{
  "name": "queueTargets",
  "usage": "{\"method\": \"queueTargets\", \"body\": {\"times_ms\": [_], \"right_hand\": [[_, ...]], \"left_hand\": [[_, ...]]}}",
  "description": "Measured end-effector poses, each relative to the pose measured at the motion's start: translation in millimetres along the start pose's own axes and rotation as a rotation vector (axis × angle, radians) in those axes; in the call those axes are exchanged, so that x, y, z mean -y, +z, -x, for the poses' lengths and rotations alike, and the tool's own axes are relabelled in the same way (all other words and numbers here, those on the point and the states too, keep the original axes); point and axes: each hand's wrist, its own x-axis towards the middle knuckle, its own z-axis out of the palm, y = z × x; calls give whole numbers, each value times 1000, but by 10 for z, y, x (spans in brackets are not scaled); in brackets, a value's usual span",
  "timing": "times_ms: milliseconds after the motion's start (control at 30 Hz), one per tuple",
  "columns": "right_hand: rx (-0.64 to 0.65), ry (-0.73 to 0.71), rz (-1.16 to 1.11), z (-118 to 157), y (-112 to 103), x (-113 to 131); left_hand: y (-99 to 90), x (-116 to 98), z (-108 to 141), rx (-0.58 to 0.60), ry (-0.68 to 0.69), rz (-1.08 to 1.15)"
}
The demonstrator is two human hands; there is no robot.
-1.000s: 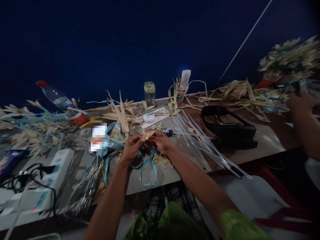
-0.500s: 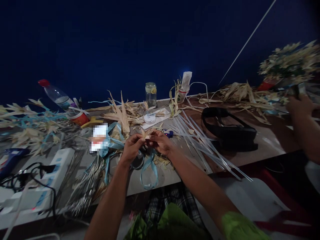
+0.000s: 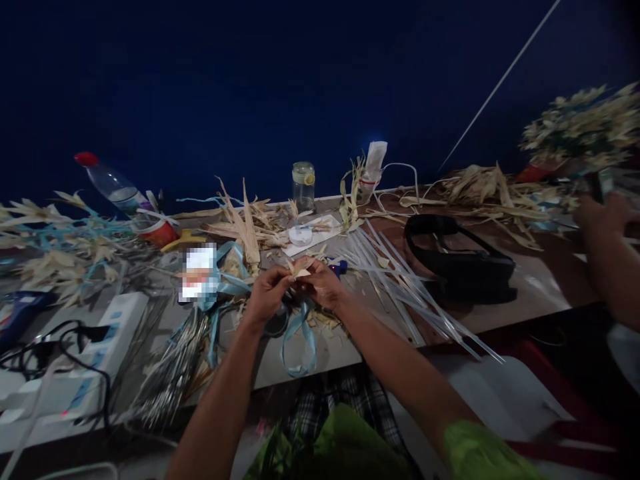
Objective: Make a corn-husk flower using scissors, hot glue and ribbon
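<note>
head view: the left hand [image 3: 266, 297] and right hand [image 3: 324, 287] meet, fingers curled and nearly closed, pinching a small husk [image 3: 299, 268] between them. the husk is above the table [image 3: 340, 353]; from it, the ribbon [image 3: 311, 337] lies at six o'clock, the straws [image 3: 410, 277] at three and the jar [image 3: 303, 195] at twelve. the thin husk could split if the fingertips pull unevenly, or slip if either pinch slackens; a low wrist could snag the ribbon.
</note>
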Motion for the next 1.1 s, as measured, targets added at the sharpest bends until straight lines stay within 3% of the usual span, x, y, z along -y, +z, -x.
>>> {"method": "queueTargets", "body": {"times_ms": [167, 367, 500, 733, 1100], "right_hand": [[2, 41, -14, -25, -18, -7], [45, 46, -28, -29, -56, 16], [155, -20, -42, 10, -110, 126], [171, -141, 61, 75, -122, 246], [-37, -221, 164, 36, -98, 230]], "left_hand": [[37, 20, 16, -46, 34, -53], [6, -18, 8, -15, -23, 18], [-15, -34, -5, -24, -31, 24], [26, -23, -2, 33, -65, 30], [-14, 78, -23, 42, -93, -15]]}}
